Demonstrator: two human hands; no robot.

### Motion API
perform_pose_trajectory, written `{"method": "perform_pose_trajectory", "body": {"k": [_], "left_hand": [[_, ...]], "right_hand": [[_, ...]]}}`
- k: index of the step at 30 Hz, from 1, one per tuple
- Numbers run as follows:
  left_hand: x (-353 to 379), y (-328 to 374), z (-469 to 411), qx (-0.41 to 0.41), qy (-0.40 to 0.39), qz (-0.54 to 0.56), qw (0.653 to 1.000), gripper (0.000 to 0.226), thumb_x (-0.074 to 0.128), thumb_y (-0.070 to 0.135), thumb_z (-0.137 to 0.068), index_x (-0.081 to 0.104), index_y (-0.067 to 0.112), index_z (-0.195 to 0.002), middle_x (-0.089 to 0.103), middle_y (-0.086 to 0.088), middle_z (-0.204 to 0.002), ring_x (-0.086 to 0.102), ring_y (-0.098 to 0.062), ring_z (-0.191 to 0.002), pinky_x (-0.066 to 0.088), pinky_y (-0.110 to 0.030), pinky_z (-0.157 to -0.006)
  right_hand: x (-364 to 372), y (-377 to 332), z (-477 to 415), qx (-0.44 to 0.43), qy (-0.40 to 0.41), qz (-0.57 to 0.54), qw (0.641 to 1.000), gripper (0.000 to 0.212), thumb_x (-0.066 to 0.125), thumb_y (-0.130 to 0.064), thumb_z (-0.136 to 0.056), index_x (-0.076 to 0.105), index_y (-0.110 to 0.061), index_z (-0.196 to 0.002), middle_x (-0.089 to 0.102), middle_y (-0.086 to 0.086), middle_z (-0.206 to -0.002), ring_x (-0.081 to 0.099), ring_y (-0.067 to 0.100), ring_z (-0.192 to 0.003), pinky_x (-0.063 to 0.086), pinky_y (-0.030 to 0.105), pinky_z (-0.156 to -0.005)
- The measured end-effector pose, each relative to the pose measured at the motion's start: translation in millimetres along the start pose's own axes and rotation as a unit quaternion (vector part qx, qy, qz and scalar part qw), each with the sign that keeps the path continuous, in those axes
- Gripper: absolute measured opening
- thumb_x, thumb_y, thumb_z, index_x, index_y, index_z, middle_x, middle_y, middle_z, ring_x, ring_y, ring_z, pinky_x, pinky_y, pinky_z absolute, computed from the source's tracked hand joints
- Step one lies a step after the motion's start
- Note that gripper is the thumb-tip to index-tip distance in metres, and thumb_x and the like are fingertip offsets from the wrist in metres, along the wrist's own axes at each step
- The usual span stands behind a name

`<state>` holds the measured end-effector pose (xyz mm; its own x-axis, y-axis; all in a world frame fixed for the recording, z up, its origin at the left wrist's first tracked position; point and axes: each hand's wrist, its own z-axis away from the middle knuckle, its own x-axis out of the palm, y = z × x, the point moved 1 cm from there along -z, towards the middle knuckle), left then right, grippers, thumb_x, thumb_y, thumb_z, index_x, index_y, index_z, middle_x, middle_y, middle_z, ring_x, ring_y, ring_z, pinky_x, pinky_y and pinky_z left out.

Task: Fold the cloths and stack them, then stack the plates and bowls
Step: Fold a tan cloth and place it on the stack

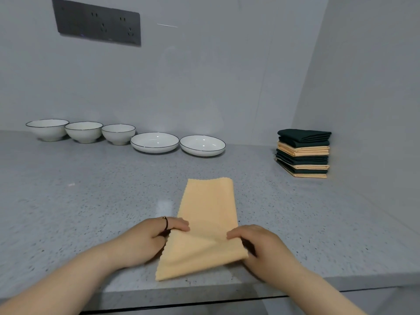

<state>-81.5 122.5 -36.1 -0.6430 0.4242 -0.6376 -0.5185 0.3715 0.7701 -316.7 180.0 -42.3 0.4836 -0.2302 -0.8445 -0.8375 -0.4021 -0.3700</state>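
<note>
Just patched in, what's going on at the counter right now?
A person is midway through folding an orange cloth on the speckled counter. The left hand and right hand each grip its near end, lifting that end off the surface. A stack of folded cloths, dark green and orange, sits at the far right by the wall. Three bowls and two plates stand in a row along the back, not yet stacked.

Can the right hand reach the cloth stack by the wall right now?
Probably yes: only bare countertop lies between the right hand and the cloth stack, though its grip is busy on the orange cloth.
</note>
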Motion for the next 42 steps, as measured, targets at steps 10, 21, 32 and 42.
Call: {"method": "perform_pose_trajectory", "body": {"k": [10,21,32,42], "left_hand": [[-1,11,-23,-0.039,0.088,0.011,0.995,0.023,0.066,0.023,-0.083,0.05,0.039,-0.082,0.058,0.021,-0.086,0.055,0.006,-0.077,0.039,-0.001,-0.063],[3,10,-69,-0.161,0.182,-0.058,0.968,0.041,0.056,0.031,-0.088,0.029,0.021,-0.06,0.033,0.006,-0.058,0.034,-0.012,-0.056,0.024,-0.024,-0.051],[13,38,-112,-0.006,0.105,-0.348,0.932,0.05,0.028,0.03,-0.099,0.016,0.019,-0.147,0.015,0.003,-0.155,0.008,-0.011,-0.144,0.0,-0.03,-0.116],[29,26,-141,-0.011,0.098,-0.35,0.931,0.042,0.025,0.024,-0.1,0.034,0.02,-0.141,0.041,0.004,-0.142,0.037,-0.016,-0.129,0.02,-0.023,-0.108]], "right_hand": [[-9,1,-36,0.218,0.014,-0.214,0.952,0.03,0.045,-0.017,-0.095,0.046,-0.024,-0.066,0.046,-0.012,-0.061,0.041,0.0,-0.057,0.034,0.011,-0.052],[5,19,-92,0.351,-0.072,-0.02,0.934,0.042,0.036,-0.033,-0.097,0.03,-0.02,-0.058,0.036,-0.005,-0.06,0.033,0.009,-0.054,0.023,0.023,-0.048],[9,27,-104,0.366,-0.124,0.025,0.922,0.04,0.038,-0.036,-0.096,0.034,-0.02,-0.059,0.04,-0.005,-0.062,0.039,0.011,-0.058,0.026,0.023,-0.05],[6,22,-102,0.347,-0.097,0.025,0.932,0.049,0.042,-0.035,-0.095,0.024,-0.016,-0.137,0.054,0.005,-0.122,0.054,0.022,-0.107,0.037,0.027,-0.074]]}}
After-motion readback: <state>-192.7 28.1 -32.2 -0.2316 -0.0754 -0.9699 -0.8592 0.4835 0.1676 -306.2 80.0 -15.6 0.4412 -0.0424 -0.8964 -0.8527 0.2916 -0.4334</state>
